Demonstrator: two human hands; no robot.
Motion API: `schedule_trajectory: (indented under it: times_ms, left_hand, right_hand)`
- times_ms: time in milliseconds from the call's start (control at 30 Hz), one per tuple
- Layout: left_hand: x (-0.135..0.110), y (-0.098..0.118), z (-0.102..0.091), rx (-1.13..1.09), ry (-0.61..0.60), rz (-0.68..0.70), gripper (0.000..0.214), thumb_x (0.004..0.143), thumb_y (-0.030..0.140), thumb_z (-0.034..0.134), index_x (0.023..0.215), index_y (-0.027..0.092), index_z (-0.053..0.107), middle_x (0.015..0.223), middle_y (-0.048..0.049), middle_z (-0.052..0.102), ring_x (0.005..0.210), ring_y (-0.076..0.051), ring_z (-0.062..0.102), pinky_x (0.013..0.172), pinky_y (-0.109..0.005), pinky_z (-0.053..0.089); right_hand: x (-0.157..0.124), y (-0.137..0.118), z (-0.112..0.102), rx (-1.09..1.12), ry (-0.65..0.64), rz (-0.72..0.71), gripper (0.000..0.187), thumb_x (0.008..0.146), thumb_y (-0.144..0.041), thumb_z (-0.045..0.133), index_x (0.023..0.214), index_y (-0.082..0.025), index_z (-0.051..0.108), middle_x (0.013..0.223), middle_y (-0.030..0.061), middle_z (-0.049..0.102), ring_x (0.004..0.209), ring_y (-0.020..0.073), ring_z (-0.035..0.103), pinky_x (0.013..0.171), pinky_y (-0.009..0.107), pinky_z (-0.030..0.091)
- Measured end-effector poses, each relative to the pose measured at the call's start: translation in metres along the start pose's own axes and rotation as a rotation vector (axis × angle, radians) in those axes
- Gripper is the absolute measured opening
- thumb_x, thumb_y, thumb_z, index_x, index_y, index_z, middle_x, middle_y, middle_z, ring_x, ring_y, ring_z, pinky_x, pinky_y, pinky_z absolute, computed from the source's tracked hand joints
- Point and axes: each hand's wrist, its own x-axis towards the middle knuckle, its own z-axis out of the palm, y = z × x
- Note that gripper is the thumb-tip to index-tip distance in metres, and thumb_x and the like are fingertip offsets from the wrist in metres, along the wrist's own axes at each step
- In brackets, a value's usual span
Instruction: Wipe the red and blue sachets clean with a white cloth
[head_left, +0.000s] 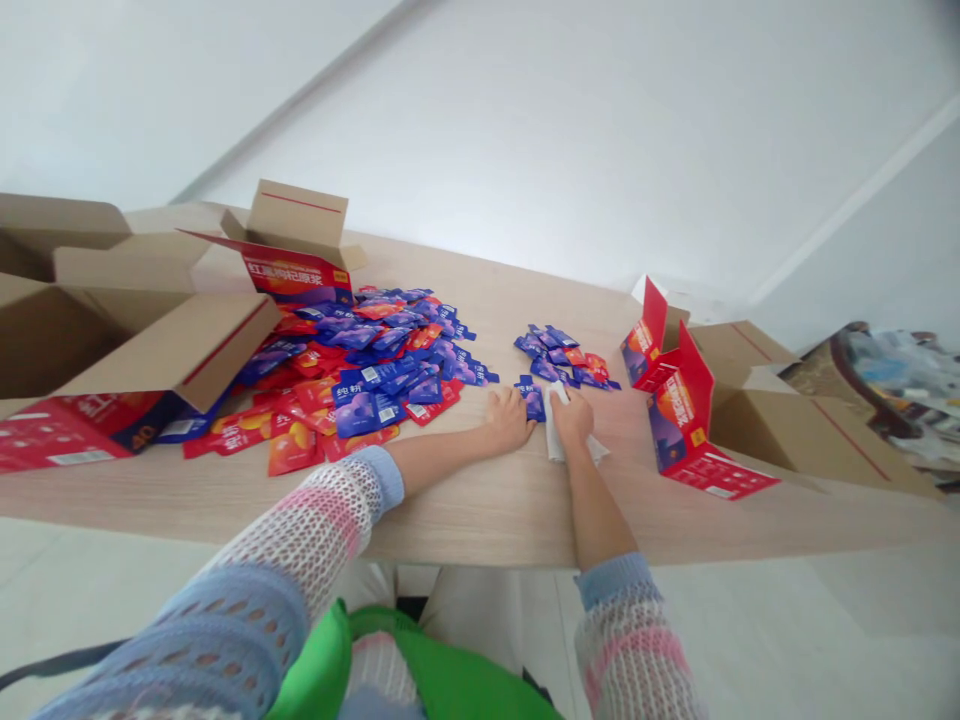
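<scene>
My left hand rests on the table with its fingers bent, gripping the left edge of a blue sachet that lies flat. On the sachet's other side, my right hand is closed around a white tissue or cloth, pressed down by the sachet's right edge. Just beyond both hands is a small pile of blue and red sachets. A much larger heap of blue and red-orange sachets spreads out to the left of my left hand.
Open red cartons stand at the left: a near one and one behind the heap. Two more open cartons, a far one and a near one, stand at the right. The wooden table has its front edge before me; a wall rises behind.
</scene>
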Motion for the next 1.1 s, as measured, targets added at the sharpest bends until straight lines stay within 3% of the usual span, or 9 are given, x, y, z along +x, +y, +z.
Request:
schedule_trajectory:
  times_ms: [133,300,400,533,667,767,900,1000,1100]
  left_hand:
    - [-0.005,0.014,-0.009,0.038,-0.026,0.073,0.034,0.090,0.020,0.039,0.112,0.016,0.064,0.120,-0.0167,0.058,0.122,-0.033,0.040,0.103,-0.065,0.020]
    - [-0.010,0.049,-0.016,0.086,0.043,0.112,0.040,0.085,0.015,0.044,0.119,0.013,0.064,0.114,-0.0172,0.064,0.124,-0.039,0.040,0.104,-0.072,-0.011]
    - [-0.002,0.059,-0.011,0.081,0.114,0.047,0.056,0.087,0.023,0.044,0.140,0.006,0.041,0.129,-0.0237,0.054,0.131,-0.042,0.033,0.102,-0.073,-0.014]
    - [0.005,0.057,0.005,0.043,-0.115,-0.067,0.066,0.087,0.047,0.044,0.140,0.007,0.042,0.141,-0.0275,0.040,0.135,-0.049,0.023,0.099,-0.077,-0.001]
    - [-0.012,0.034,0.012,0.024,-0.164,0.082,0.065,0.088,0.050,0.042,0.139,0.011,0.043,0.147,-0.0258,0.030,0.137,-0.045,0.020,0.100,-0.072,0.014]
    - [-0.032,0.001,0.001,-0.030,-0.134,0.432,0.060,0.089,0.043,0.042,0.139,0.009,0.042,0.146,-0.0247,0.034,0.138,-0.039,0.023,0.105,-0.064,0.017]
    - [-0.055,-0.043,-0.025,-0.196,-0.279,0.798,0.050,0.093,0.030,0.034,0.142,0.016,0.038,0.148,-0.0153,0.035,0.141,-0.025,0.023,0.110,-0.052,0.021]
    - [-0.072,-0.063,-0.041,-0.244,-0.330,0.886,0.050,0.095,0.034,0.034,0.144,0.025,0.034,0.151,-0.0072,0.032,0.143,-0.019,0.017,0.113,-0.046,0.018]
    - [-0.086,-0.075,-0.049,-0.163,-0.213,0.839,0.050,0.094,0.031,0.036,0.144,0.028,0.035,0.154,-0.0037,0.023,0.144,-0.017,0.013,0.115,-0.040,0.013]
  right_hand:
    - [-0.001,-0.004,-0.005,0.012,-0.005,-0.003,0.042,0.088,-0.044,0.046,0.117,-0.021,0.065,0.108,0.0108,0.068,0.100,0.0235,0.061,0.084,0.029,0.044]
    - [0.001,-0.001,-0.008,0.011,-0.086,0.017,0.041,0.085,-0.043,0.050,0.117,-0.022,0.066,0.106,0.0108,0.069,0.095,0.0244,0.063,0.079,0.029,0.045]
    - [0.004,0.007,-0.009,0.036,-0.062,0.023,0.043,0.085,-0.044,0.048,0.115,-0.020,0.067,0.104,0.0125,0.070,0.093,0.0251,0.063,0.077,0.030,0.045]
    - [0.009,0.019,-0.014,0.072,0.051,0.074,0.045,0.086,-0.044,0.046,0.112,-0.015,0.068,0.105,0.0159,0.069,0.094,0.0271,0.062,0.079,0.031,0.044]
    - [0.012,0.023,-0.017,0.127,0.098,0.111,0.045,0.086,-0.041,0.046,0.113,-0.014,0.067,0.106,0.0162,0.069,0.096,0.0264,0.062,0.081,0.030,0.044]
    - [0.013,0.021,-0.012,0.130,0.093,0.111,0.044,0.085,-0.043,0.047,0.113,-0.015,0.068,0.105,0.0148,0.069,0.095,0.0263,0.062,0.081,0.030,0.044]
    - [0.013,0.016,-0.001,0.121,0.077,0.070,0.045,0.084,-0.044,0.049,0.115,-0.016,0.067,0.108,0.0139,0.068,0.096,0.0268,0.062,0.083,0.031,0.044]
    - [0.010,0.012,0.002,0.149,0.081,0.041,0.046,0.084,-0.044,0.051,0.118,-0.016,0.065,0.112,0.0138,0.067,0.099,0.0271,0.061,0.087,0.033,0.043]
    - [0.005,0.005,-0.001,0.189,0.095,0.019,0.047,0.085,-0.044,0.051,0.122,-0.017,0.063,0.116,0.0129,0.066,0.103,0.0273,0.061,0.089,0.034,0.043]
